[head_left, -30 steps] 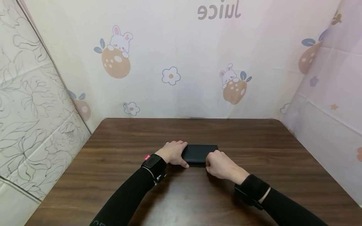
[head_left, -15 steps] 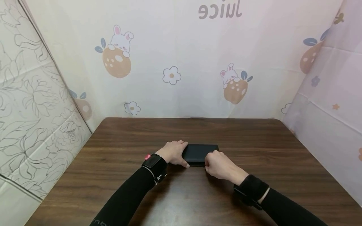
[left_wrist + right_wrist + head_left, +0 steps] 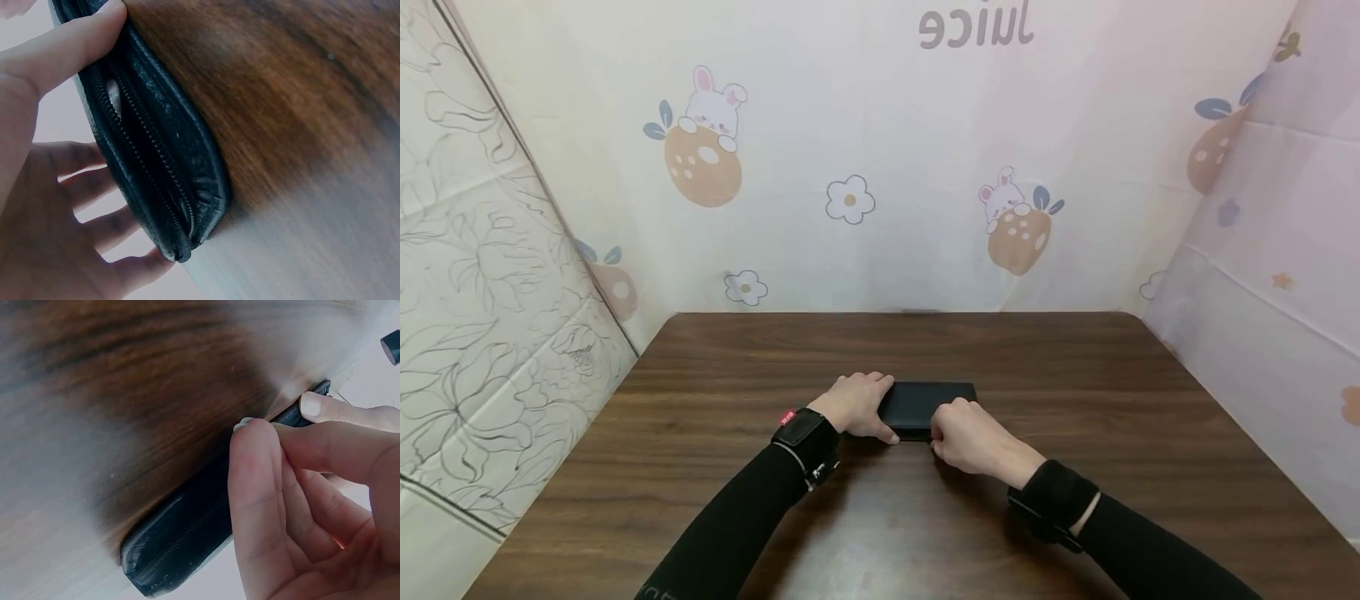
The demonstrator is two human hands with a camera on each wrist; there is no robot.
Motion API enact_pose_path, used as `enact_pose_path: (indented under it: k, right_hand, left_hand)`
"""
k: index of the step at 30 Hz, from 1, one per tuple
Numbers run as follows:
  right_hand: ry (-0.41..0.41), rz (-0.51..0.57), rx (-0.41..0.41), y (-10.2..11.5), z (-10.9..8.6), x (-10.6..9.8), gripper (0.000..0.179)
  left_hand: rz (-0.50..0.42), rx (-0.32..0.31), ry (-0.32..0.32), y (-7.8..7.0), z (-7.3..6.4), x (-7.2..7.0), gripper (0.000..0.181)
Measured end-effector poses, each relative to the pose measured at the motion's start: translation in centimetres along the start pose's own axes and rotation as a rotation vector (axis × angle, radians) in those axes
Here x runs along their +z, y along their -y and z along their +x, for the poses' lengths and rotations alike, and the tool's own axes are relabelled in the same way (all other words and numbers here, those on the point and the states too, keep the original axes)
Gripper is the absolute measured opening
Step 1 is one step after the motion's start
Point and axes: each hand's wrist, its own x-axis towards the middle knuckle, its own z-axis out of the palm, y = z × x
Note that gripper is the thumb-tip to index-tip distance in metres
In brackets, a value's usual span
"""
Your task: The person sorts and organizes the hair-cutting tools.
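A black leather zip wallet [image 3: 927,402] lies flat on the wooden table with its zipped edge toward me. My left hand [image 3: 859,406] grips its left end, thumb on the near edge and fingers around the far side. In the left wrist view, the zipper [image 3: 140,134] gapes at that end, and something pale shows inside. At the near edge, my right hand [image 3: 972,437] pinches with thumb and bent index finger at the zipper; its pull is hidden by the fingers. In the right wrist view, the teeth behind this hand, on the wallet's right stretch [image 3: 178,540], look joined.
The brown wood-grain table [image 3: 760,358] extends around the wallet on every side. A printed curtain [image 3: 850,108] with rabbits and fruit hangs behind its far edge. More patterned cloth stands at left and right. Dark bands [image 3: 808,437] sit on both wrists.
My right hand has slid a little to the left along the wallet's near edge, still pinching. The left hand and the wallet have stayed in place.
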Motion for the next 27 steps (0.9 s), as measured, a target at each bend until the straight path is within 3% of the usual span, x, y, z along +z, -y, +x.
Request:
enact_pose_path:
  k: [27]
  right_hand:
    - [0.038,0.001,-0.015,1.6,1.4,0.6,0.018]
  left_hand:
    - [-0.033,-0.009,0.008,0.1,-0.2,0.0,0.097]
